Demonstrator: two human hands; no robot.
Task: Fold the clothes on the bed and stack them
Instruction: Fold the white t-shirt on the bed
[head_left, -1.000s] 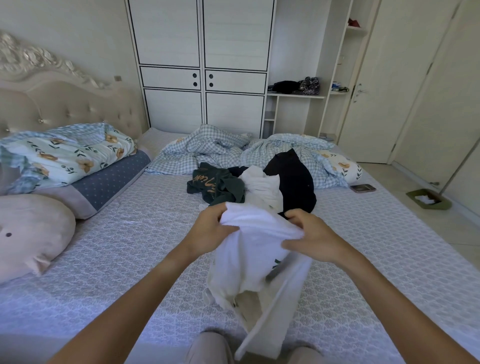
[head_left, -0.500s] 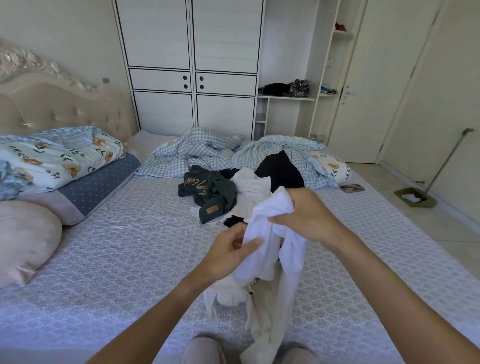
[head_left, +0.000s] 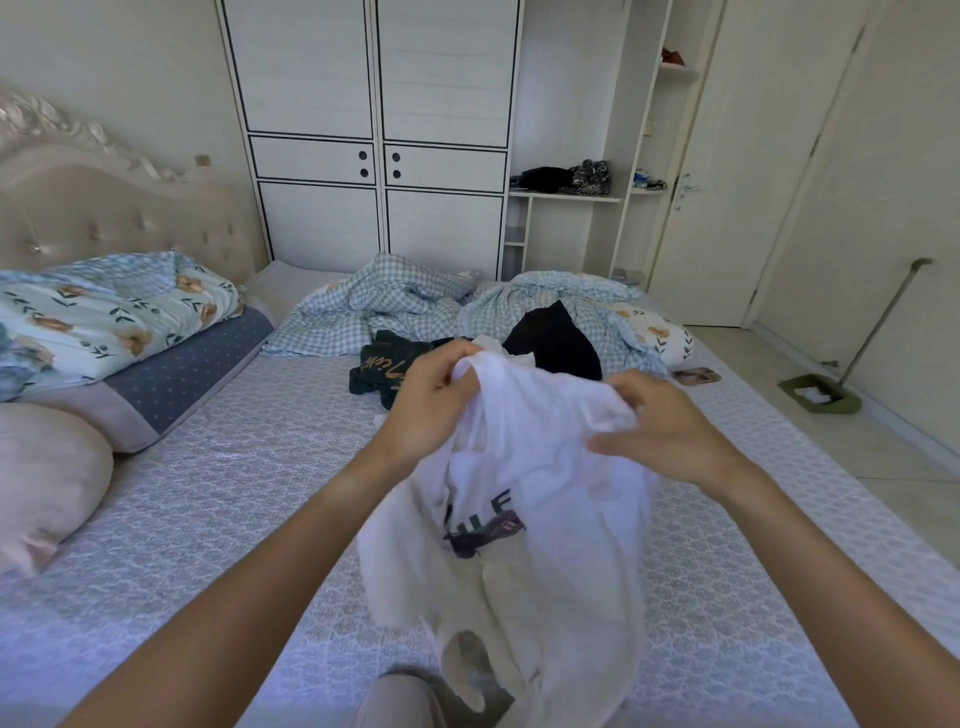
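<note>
Nearest, below both hands: a knee (head_left: 400, 701) in pale trousers at the frame's bottom edge, against the bed (head_left: 208, 519) with its patterned lilac cover.

Held up over the bed, hanging down from the fingers: a white shirt (head_left: 545, 545) with a dark print, bunched and crumpled, its lower hem dangling near the knee. Left hand (head_left: 431, 410) curled on the shirt's top edge, fingers (head_left: 457, 364) pinching a fold of the cloth. Right hand (head_left: 670, 431) gripping the opposite side of that top edge, fingers (head_left: 623, 389) curled into the fabric, thumb stretched out along it. Hands near each other, cloth gathered between them.

Just beyond the fingers, lying on the bed: a pile of unfolded clothes, namely a green top (head_left: 384, 364) with orange lettering behind the left hand, a white garment (head_left: 498, 345) mostly hidden by the held shirt, and a black garment (head_left: 556, 338) farther back. Right of the right fingers, flat on the cover: a phone (head_left: 696, 375).

Far left of the left hand: a pink cushion (head_left: 47, 478), a grey pillow (head_left: 182, 369) and a floral pillow (head_left: 98, 317) against the headboard (head_left: 104, 208). Past the pile: a rumpled checked quilt (head_left: 389, 306).

Farthest: a white wardrobe (head_left: 374, 130), open shelves (head_left: 571, 195), a door (head_left: 727, 182). On the floor, far right: a dustpan (head_left: 821, 395).
</note>
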